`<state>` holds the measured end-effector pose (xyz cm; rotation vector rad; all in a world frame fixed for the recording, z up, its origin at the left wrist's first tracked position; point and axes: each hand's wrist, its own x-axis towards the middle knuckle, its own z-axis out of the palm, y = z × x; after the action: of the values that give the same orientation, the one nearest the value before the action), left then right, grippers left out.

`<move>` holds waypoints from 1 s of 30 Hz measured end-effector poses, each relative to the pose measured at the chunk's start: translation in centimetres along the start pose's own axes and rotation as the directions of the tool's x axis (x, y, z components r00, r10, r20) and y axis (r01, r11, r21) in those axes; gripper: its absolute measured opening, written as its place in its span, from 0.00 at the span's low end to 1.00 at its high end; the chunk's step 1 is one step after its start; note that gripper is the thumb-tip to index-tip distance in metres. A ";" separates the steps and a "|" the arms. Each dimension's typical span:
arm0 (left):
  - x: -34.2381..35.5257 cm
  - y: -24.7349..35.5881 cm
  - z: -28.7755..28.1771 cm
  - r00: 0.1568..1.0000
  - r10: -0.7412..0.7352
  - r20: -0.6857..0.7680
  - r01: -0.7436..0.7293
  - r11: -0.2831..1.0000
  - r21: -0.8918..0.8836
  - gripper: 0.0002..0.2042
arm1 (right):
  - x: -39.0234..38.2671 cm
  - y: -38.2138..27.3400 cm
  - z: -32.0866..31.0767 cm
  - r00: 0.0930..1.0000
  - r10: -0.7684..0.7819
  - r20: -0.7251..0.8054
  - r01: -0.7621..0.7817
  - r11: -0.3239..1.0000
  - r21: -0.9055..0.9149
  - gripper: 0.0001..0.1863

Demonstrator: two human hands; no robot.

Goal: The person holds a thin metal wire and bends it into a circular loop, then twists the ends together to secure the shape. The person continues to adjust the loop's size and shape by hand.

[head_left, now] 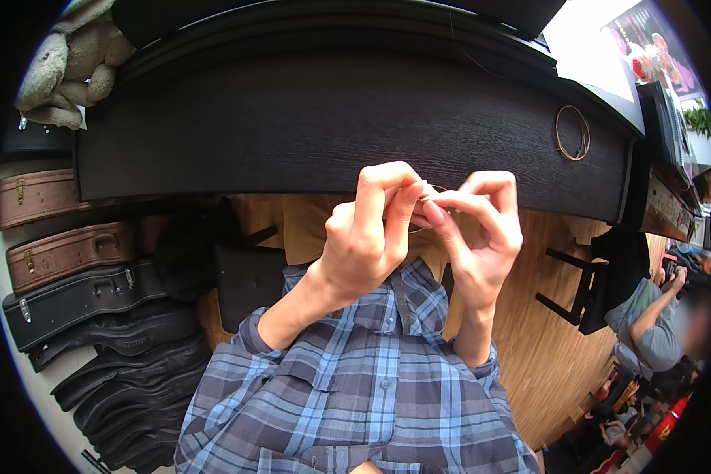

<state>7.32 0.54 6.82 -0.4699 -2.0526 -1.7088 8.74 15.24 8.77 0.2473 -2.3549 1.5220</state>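
Observation:
My left hand [371, 233] and my right hand [478, 229] meet just in front of the black wooden desk-like surface [292, 118], over my lap, their thumbs and forefingers pinched together on a thin wire [436, 188]. A small curve of it shows between the fingers; the part inside the pinch is hidden and too small to make out. On the surface, to the right of my hands, lies a coil of copper-coloured wire [588, 134].
A plush toy [63, 63] sits at the upper left. Brown and black instrument cases [71, 253] line the left side. A black stool-like frame [584, 284] stands on the wooden floor [541, 371] at right. Another person [640, 324] and more figures are at the far right.

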 end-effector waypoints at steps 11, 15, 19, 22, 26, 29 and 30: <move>-0.1 -0.4 -1.8 0.981 0.022 0.192 0.023 0.973 -0.229 0.08 | 0.3 0.3 -2.6 0.934 0.102 0.343 -0.287 0.786 0.548 0.05; -0.3 -0.4 -2.0 0.976 0.102 0.191 -0.033 0.943 -0.332 0.08 | 0.4 0.3 -3.0 0.930 0.080 0.360 -0.296 0.742 0.601 0.03; -0.5 -0.3 -1.7 0.985 0.104 0.141 -0.041 0.919 -0.391 0.09 | 0.5 0.1 -3.0 0.934 0.063 0.351 -0.285 0.725 0.628 0.05; -0.4 -0.3 -2.3 0.969 0.114 0.220 -0.020 0.920 -0.392 0.04 | 0.5 -0.4 -3.3 0.917 0.122 0.379 -0.354 0.687 0.635 0.06; -0.3 -0.2 -2.6 0.971 0.154 0.182 -0.070 0.915 -0.397 0.02 | 0.5 -0.8 -3.6 0.919 0.117 0.377 -0.337 0.729 0.596 0.07; 0.0 -0.7 -3.0 0.956 0.240 0.169 -0.165 0.914 -0.370 0.13 | 0.3 -0.7 -3.5 0.954 0.056 0.293 -0.232 0.757 0.611 0.07; 0.0 -0.8 -3.2 0.955 0.243 0.171 -0.168 0.917 -0.362 0.13 | 0.4 -0.8 -3.9 0.944 0.025 0.330 -0.233 0.760 0.607 0.12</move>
<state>7.28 -2.72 6.62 -0.9860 -1.7593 -1.9596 9.31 18.48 11.08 0.5146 -1.9825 2.4922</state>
